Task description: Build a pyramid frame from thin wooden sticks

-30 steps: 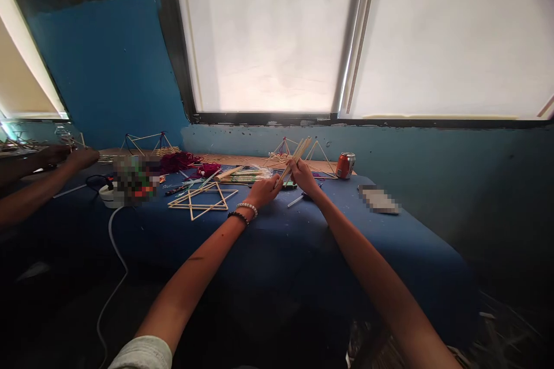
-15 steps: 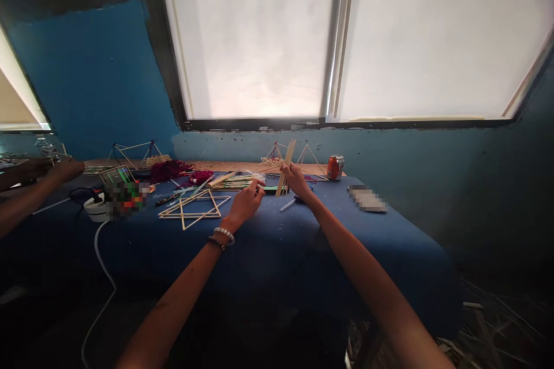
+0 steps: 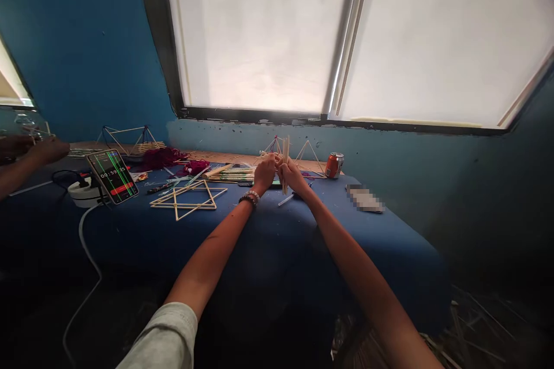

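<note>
My right hand (image 3: 293, 176) grips a thin bundle of wooden sticks (image 3: 285, 176) that stands almost upright above the blue cloth. My left hand (image 3: 265, 173) is pressed against the bundle from the left, its fingers pinching near the sticks' upper part. The lower ends of the sticks show below my right hand. A flat star frame of wooden sticks (image 3: 184, 200) lies on the cloth to the left of my hands, not touching them. Behind the bundle stand pyramid frames of thin sticks (image 3: 309, 157).
The blue-covered table (image 3: 381, 225) holds a red drink can (image 3: 334, 165), loose sticks (image 3: 229, 174), red yarn (image 3: 162, 157), a blurred object (image 3: 364, 198), and a timer phone (image 3: 112, 176) by a white power strip (image 3: 81, 195). A co-worker's hand (image 3: 47, 153) reaches in at left.
My left hand has come back from beside the bundle to hold it alongside my right hand. The bundle now stands more upright, and the view has tilted slightly.
</note>
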A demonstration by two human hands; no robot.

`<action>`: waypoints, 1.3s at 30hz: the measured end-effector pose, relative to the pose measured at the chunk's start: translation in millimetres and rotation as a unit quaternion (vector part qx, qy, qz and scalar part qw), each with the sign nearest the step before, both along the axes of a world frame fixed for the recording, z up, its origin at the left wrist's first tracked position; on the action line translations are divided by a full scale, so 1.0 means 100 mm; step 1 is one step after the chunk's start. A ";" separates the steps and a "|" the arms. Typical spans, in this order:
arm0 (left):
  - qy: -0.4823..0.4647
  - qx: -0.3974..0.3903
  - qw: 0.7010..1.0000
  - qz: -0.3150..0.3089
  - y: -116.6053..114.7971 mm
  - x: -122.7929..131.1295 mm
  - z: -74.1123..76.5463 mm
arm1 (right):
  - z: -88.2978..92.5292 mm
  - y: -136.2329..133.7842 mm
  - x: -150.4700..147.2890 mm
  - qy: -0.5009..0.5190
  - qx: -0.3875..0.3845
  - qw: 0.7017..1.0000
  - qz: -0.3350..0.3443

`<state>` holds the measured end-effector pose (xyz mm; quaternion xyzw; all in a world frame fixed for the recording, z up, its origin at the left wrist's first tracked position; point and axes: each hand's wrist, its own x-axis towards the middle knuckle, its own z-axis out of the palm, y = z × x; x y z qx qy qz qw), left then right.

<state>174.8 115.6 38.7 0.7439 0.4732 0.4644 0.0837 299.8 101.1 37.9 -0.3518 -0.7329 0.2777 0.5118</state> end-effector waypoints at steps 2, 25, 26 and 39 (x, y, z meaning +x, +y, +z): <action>-0.019 -0.011 0.999 -0.025 0.07 0.03 0.03 | 0.01 -0.04 0.00 0.015 -0.016 1.000 0.010; -0.061 0.039 0.983 -0.171 -0.01 -0.30 0.05 | -0.04 -0.11 -0.05 -0.020 -0.094 0.981 0.168; -0.050 0.037 0.984 -0.170 -0.02 -0.36 0.05 | -0.04 -0.10 -0.06 -0.029 -0.086 0.982 0.166; 0.075 0.030 0.993 -0.091 -0.16 -0.68 -0.19 | -0.02 -0.14 0.01 -0.150 -0.049 0.978 0.135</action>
